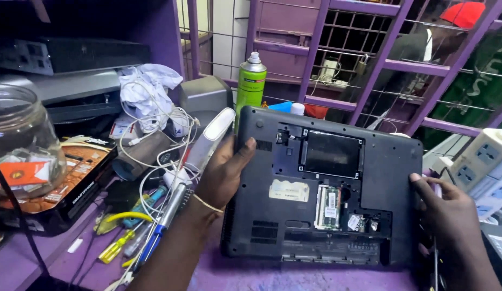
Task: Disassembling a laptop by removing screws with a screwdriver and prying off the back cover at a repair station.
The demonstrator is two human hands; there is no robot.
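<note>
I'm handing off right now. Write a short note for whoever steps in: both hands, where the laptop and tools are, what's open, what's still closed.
Left hand: grips the left edge of the laptop, thumb on its underside.
Right hand: holds the right edge.
Laptop: upside down on the purple bench, tilted up toward the viewer.
Done: memory cover off, memory module exposed; the upper bay is open.
Left: the main bottom shell is still on.
Screwdrivers lie left of the laptop; green spray can stands behind it.

Left hand [225,172] at centre frame, fingers curled, thumb up, thin band on wrist; right hand [450,210] at lower right, thumb pointing inward, fingers hidden.
</note>
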